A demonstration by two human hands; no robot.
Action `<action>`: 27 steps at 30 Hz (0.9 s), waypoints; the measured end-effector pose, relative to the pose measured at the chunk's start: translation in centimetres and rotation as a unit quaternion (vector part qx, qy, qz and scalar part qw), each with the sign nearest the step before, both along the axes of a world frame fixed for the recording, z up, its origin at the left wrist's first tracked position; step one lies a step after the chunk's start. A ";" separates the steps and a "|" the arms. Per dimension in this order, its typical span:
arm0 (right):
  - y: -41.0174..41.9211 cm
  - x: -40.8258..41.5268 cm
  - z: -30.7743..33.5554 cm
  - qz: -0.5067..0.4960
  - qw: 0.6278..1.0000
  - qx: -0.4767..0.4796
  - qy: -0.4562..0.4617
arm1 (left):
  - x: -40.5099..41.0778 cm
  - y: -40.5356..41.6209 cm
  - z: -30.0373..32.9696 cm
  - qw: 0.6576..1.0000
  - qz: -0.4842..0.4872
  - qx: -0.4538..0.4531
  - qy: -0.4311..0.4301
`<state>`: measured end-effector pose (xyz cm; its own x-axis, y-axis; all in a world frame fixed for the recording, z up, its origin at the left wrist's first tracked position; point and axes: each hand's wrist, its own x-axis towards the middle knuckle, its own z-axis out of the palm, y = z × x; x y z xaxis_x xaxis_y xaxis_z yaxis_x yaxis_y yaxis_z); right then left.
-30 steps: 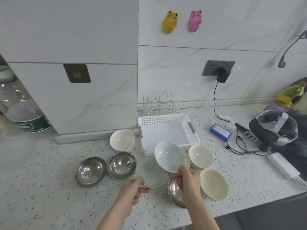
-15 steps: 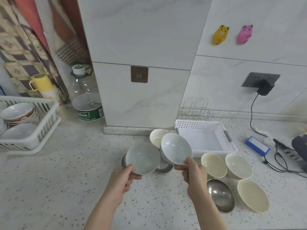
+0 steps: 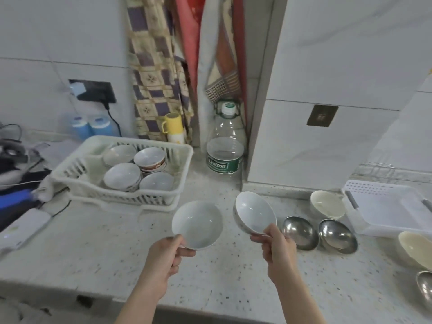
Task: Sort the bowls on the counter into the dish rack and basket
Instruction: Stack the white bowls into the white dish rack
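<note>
The left hand [image 3: 163, 256] pinched one white bowl [image 3: 197, 224] by its near rim, and the right hand [image 3: 277, 250] another [image 3: 254, 212], both above the table's [image 3: 93, 249] middle, near the dish rack [image 3: 121, 174]. They looked glazed, stiff, slippery and breakable; rim pinches seemed precarious.

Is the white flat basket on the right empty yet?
Empty as far as visible: white basket shows only its bare floor; its right edge is cut off.
</note>
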<state>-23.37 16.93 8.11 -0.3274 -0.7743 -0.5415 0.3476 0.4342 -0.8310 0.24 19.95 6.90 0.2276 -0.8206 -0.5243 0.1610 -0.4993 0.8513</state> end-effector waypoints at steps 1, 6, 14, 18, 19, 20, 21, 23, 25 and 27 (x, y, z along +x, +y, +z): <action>-0.1 1.6 0.1 0.007 1.000 0.002 0.001 | 1.7 0.2 0.2 1.000 0.009 -0.002 -0.001; -1.4 7.5 0.4 0.040 0.999 -0.001 0.027 | 8.2 -0.4 1.0 0.999 0.043 -0.008 -0.013; -7.9 13.7 0.9 0.115 0.976 -0.105 0.151 | 14.4 -4.8 1.9 0.994 0.102 -0.032 -0.016; -12.8 17.0 0.7 0.172 0.949 -0.136 0.226 | 17.4 -7.9 2.0 0.991 0.125 -0.037 -0.015; -14.0 17.7 0.5 0.189 0.944 -0.131 0.238 | 18.1 -8.7 2.0 0.991 0.130 -0.038 -0.012; -15.1 18.5 0.1 0.206 0.938 -0.124 0.251 | 18.8 -9.5 1.9 0.990 0.136 -0.038 -0.012; -15.9 19.2 -0.2 0.221 0.931 -0.117 0.264 | 19.4 -10.2 1.9 0.989 0.143 -0.036 -0.015; -17.1 20.4 -0.9 0.248 0.920 -0.106 0.285 | 20.4 -11.6 1.8 0.988 0.149 -0.033 -0.023; -17.7 21.5 -1.5 0.265 0.913 -0.097 0.295 | 21.2 -12.7 1.8 0.988 0.152 -0.030 -0.025; -18.0 22.3 -1.9 0.281 0.904 -0.090 0.309 | 21.9 -13.4 1.8 0.987 0.157 -0.027 -0.018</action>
